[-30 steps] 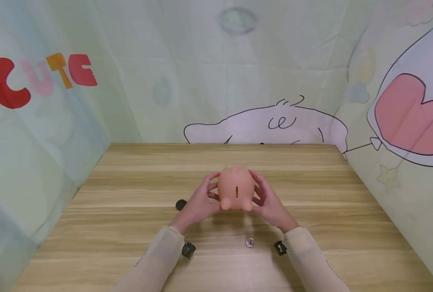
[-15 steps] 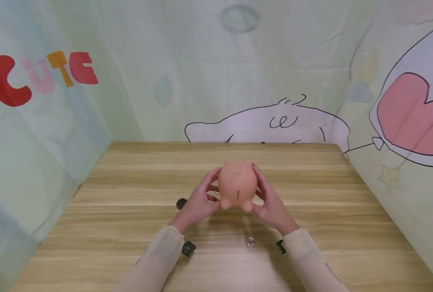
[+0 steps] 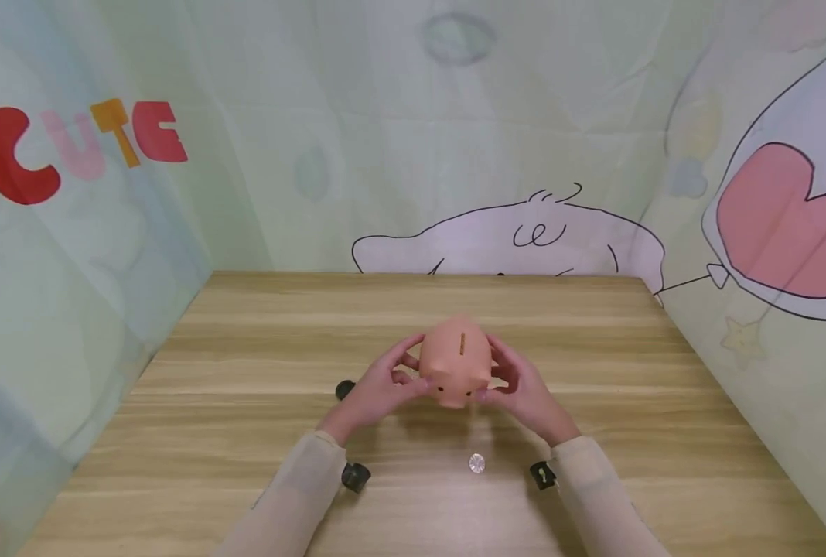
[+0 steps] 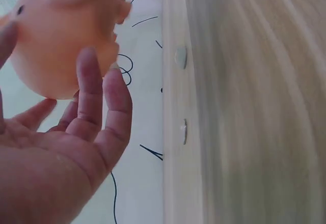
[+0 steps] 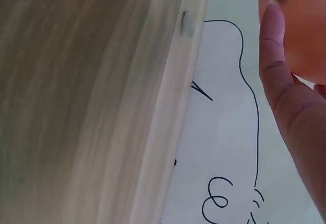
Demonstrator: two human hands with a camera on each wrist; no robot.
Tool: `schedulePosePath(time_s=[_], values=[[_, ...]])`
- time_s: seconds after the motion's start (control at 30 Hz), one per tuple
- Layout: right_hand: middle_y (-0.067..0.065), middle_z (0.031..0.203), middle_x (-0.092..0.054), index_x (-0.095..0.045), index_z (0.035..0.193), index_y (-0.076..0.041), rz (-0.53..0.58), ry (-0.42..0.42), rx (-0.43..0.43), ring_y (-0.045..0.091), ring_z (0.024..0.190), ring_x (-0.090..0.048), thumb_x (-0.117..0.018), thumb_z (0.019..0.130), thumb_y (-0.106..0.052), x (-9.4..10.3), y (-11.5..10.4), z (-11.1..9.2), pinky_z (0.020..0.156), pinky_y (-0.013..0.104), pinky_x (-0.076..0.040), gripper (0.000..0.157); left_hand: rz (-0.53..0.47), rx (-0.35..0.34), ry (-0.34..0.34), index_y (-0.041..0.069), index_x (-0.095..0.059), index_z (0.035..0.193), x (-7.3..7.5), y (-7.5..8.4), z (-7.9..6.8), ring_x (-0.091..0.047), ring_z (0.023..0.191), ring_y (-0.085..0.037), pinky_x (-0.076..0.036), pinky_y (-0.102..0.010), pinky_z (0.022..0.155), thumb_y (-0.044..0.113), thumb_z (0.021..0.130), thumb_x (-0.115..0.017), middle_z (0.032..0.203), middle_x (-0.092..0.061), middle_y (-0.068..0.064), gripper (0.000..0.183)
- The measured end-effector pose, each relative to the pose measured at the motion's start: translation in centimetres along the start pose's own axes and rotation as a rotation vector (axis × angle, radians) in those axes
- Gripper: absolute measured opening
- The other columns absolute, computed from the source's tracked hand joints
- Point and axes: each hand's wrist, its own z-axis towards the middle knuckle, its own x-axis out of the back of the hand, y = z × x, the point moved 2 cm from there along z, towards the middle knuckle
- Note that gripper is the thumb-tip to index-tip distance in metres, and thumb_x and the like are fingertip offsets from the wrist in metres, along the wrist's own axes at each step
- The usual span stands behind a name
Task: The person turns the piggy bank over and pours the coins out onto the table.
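Note:
Both hands hold a pink piggy bank (image 3: 455, 356) above the wooden table. Its dark eyes and snout point down toward me, and the slot is on top. The left hand (image 3: 385, 383) grips its left side, thumb near an eye, fingers curved round the flank. On the opposite side, the right hand (image 3: 524, 387) grips it the same way, thumb by the other eye. The left wrist view shows the piggy bank (image 4: 61, 46) raised over the tabletop. A round silvery disc (image 3: 477, 463) lies on the table in front of the hands.
In the left wrist view, two small shiny pieces (image 4: 181, 57) lie on the table (image 4: 254, 132). A dark round object (image 3: 345, 389) shows beside the left hand. Black blocks (image 3: 356, 476) sit by both sleeves. Printed cloth (image 3: 315, 155) hangs behind the table.
The hands have turned the piggy bank over: the slot was low on the side facing me and is now on top. Eyes and snout have come into view. The silvery disc has stayed in place.

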Motion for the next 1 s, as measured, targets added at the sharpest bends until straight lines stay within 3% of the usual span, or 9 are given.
schedulePosePath(time_s=[0.1, 0.23, 0.33, 0.5, 0.73, 0.87, 1.0], values=[[0.024, 0.141, -0.049, -0.033, 0.153, -0.003, 0.005, 0.007, -0.079, 0.033, 0.103, -0.061, -0.072, 0.09, -0.005, -0.2, 0.2, -0.1, 0.077, 0.04, -0.058, 0.074, -0.007, 0.032, -0.001, 0.014, -0.036, 0.153, -0.2, -0.3, 0.0, -0.062, 0.084, -0.04, -0.056, -0.04, 0.075, 0.028, 0.093, -0.072, 0.11, -0.054, -0.014, 0.071], [0.022, 0.123, -0.061, -0.043, 0.147, -0.001, -0.022, 0.068, -0.204, 0.026, 0.087, -0.064, -0.06, 0.101, -0.023, -0.4, 0.3, 0.0, 0.068, 0.043, -0.058, 0.054, 0.016, 0.06, 0.014, 0.007, -0.046, 0.145, -0.4, -0.3, 0.1, -0.06, 0.076, -0.03, -0.053, -0.036, 0.069, 0.033, 0.095, -0.068, 0.099, -0.056, -0.013, 0.06], [0.016, 0.1, -0.067, -0.057, 0.132, 0.0, -0.073, 0.124, -0.282, 0.023, 0.079, -0.064, -0.052, 0.104, -0.037, -0.6, 0.2, 0.1, 0.061, 0.04, -0.056, 0.047, 0.049, 0.101, 0.051, 0.005, -0.057, 0.132, -0.6, -0.3, 0.1, -0.058, 0.074, -0.026, -0.051, -0.034, 0.067, 0.041, 0.095, -0.066, 0.093, -0.061, -0.012, 0.053], [0.011, 0.065, -0.063, -0.063, 0.095, -0.002, -0.154, 0.197, -0.371, 0.024, 0.058, -0.06, -0.04, 0.101, -0.059, -1.2, 0.1, 0.3, 0.047, 0.03, -0.044, 0.062, 0.141, 0.187, 0.153, 0.004, -0.067, 0.109, -1.3, -0.3, 0.3, -0.061, 0.079, -0.027, -0.05, -0.032, 0.067, 0.063, 0.093, -0.056, 0.089, -0.066, -0.009, 0.062], [0.011, 0.055, -0.063, -0.064, 0.07, -0.003, -0.23, 0.242, -0.419, 0.025, 0.044, -0.06, -0.029, 0.096, -0.073, -2.2, 0.2, 0.9, 0.038, 0.028, -0.037, 0.083, 0.264, 0.287, 0.211, 0.009, -0.065, 0.084, -1.6, 0.0, 0.4, -0.051, 0.06, -0.02, -0.039, -0.03, 0.056, 0.082, 0.088, -0.033, 0.071, -0.062, -0.011, 0.079], [0.013, 0.053, -0.062, -0.065, 0.06, -0.002, -0.234, 0.221, -0.445, 0.022, 0.042, -0.059, -0.025, 0.094, -0.077, -2.3, 0.3, 1.0, 0.038, 0.027, -0.036, 0.091, 0.278, 0.317, 0.211, 0.01, -0.063, 0.081, -1.7, 0.1, 0.2, -0.048, 0.057, -0.018, -0.036, -0.029, 0.054, 0.083, 0.087, -0.03, 0.069, -0.062, -0.01, 0.08], [0.012, 0.053, -0.062, -0.064, 0.058, -0.003, -0.223, 0.209, -0.435, 0.021, 0.043, -0.057, -0.027, 0.095, -0.075, -2.2, 0.5, 0.9, 0.039, 0.028, -0.039, 0.089, 0.282, 0.315, 0.204, 0.01, -0.063, 0.083, -1.7, 0.1, 0.2, -0.05, 0.058, -0.019, -0.038, -0.03, 0.056, 0.083, 0.087, -0.031, 0.07, -0.062, -0.009, 0.08]])
